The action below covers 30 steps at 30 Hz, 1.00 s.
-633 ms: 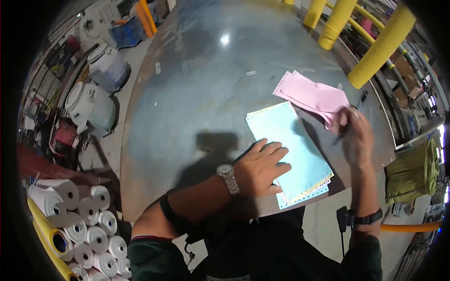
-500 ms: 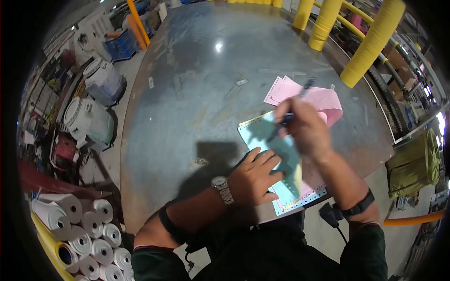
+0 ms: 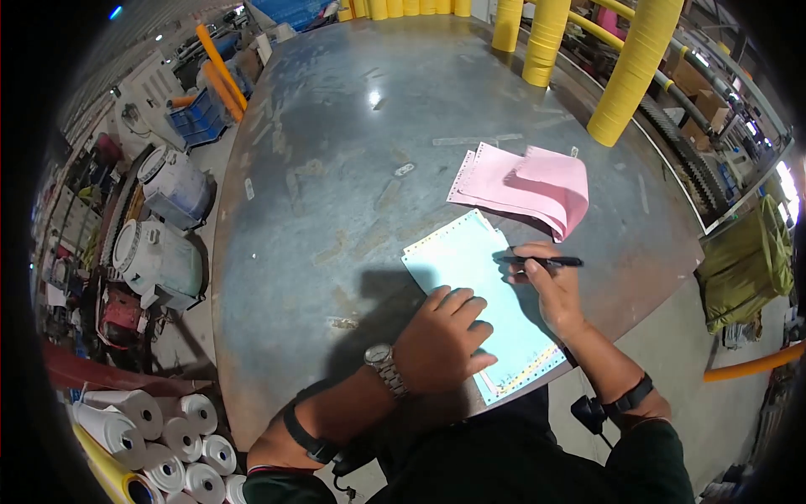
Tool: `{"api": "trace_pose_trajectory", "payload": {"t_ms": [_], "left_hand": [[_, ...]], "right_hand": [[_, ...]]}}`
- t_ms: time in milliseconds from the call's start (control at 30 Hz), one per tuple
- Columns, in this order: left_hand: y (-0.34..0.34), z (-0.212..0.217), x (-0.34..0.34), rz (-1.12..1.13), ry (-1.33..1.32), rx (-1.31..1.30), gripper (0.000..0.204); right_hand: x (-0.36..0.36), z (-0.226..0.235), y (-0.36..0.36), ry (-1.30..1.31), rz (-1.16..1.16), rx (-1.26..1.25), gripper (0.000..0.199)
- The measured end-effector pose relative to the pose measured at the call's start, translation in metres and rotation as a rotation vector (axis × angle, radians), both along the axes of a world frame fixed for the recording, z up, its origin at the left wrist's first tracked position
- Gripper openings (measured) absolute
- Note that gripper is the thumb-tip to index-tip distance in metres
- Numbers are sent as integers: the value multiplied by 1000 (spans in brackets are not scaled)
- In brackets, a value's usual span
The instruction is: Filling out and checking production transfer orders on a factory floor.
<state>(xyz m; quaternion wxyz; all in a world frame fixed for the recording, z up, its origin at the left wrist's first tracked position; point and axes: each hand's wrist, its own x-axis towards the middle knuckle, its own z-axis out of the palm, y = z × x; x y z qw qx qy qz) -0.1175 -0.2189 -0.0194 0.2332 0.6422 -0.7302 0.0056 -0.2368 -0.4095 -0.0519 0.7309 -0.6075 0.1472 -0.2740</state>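
Observation:
A stack of light blue continuous forms (image 3: 470,260) lies on a grey metal table (image 3: 336,185) near its front edge. My left hand (image 3: 445,340) presses flat on the lower part of the stack, with a metal watch on the wrist. My right hand (image 3: 550,290) grips a black pen (image 3: 546,263) and holds its tip on the blue top sheet. Just beyond lies a loose pile of pink forms (image 3: 529,185), its top sheet curled over.
Yellow posts (image 3: 630,76) stand along the table's far right side. White paper rolls (image 3: 159,437) are stacked at lower left. Grey drums (image 3: 164,252) and a blue crate (image 3: 197,122) sit on the floor to the left. An olive bag (image 3: 747,260) rests at right.
My right hand came from the pink forms at right, passed over the blue stack with the pen, and now rests with the pen tip on the blue sheet. The left hand stayed pressed down.

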Motion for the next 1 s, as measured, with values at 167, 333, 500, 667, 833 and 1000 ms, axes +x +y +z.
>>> {"api": "trace_pose_trajectory", "payload": {"t_ms": [167, 333, 500, 667, 833, 1000], "left_hand": [[-52, -4, -11, 53, -80, 68, 51], [-110, 26, -21, 111, -170, 191, 60], [-140, 21, -4, -10, -172, 73, 75], [-146, -10, 9, -81, 102, 70, 85], [-147, -18, 8, -81, 82, -24, 85], [-154, -3, 5, -50, 36, 133, 87]], "right_hand": [[-15, 15, -17, -96, -71, -490, 17], [-10, 37, -68, -43, -230, -1031, 16], [-14, 46, -106, 111, -134, -1056, 25], [-36, 30, -146, 214, -248, -1191, 25], [-53, 15, -171, 386, -317, -1156, 22], [-58, 9, -185, 453, -397, -1234, 23]]}}
